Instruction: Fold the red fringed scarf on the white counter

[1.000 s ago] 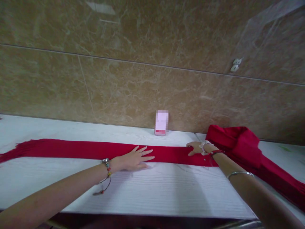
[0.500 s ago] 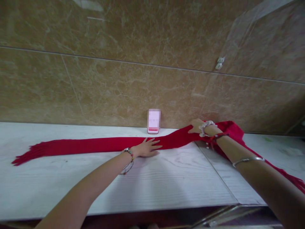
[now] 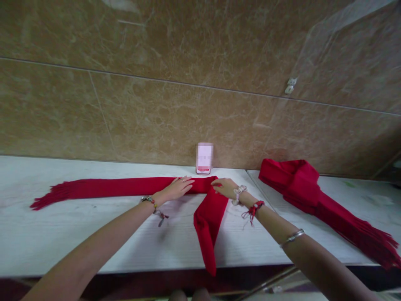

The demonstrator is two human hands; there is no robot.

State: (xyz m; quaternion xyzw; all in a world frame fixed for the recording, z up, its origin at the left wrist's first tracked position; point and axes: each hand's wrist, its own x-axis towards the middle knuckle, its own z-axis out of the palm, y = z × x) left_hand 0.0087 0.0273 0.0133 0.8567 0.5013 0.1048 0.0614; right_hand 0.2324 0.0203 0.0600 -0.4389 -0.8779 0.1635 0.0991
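Note:
A long red scarf (image 3: 125, 187) lies along the white tabletop, its fringe at the far left. My left hand (image 3: 177, 188) rests flat on it, fingers stretched out. My right hand (image 3: 224, 187) has its fingers bent onto the scarf's fold, apparently pinching the cloth; the fingertips are partly hidden. From that fold the scarf turns toward me, its narrow tip reaching over the table's front edge. Farther right lies a second red scarf portion (image 3: 300, 188), looped and fringed at its right end. It looks apart from the first.
A phone (image 3: 204, 159) leans upright against the brown marbled wall (image 3: 150, 113) behind the scarf. A small white figure-shaped item (image 3: 291, 85) is fixed on the wall. The white tabletop (image 3: 125, 246) ends at a front edge close to me, and a seam crosses it at right.
My right hand has moved left from the looped cloth to near my left hand. The scarf there now folds toward me. My left hand has slid slightly left.

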